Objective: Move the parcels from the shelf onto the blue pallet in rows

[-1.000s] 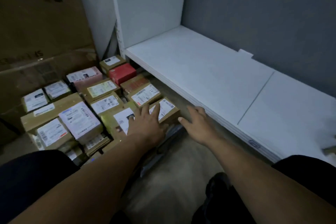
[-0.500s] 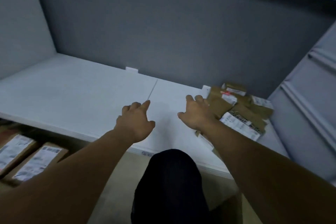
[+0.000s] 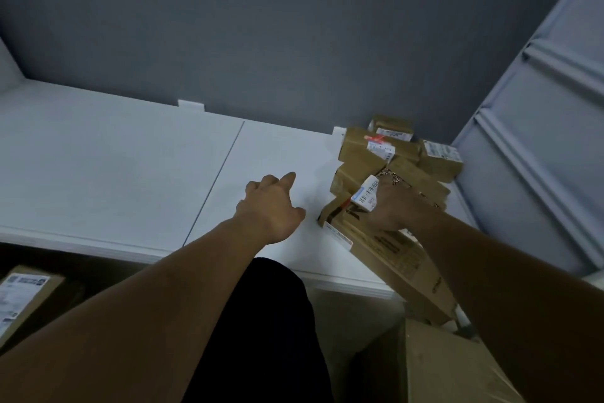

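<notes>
Parcels [image 3: 392,151] are piled at the right end of the white shelf [image 3: 114,173]. Below the shelf's front edge, far left, a labelled box [image 3: 23,301] is seen. The left hand [image 3: 273,206] is held over the shelf's middle, loosely curled and empty. The right hand [image 3: 395,206] is laid on the pile; its grip cannot be told.

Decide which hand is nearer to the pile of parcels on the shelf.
Right. The right hand touches the pile of parcels at its front; the left hand is over bare shelf to its left, apart.
</notes>
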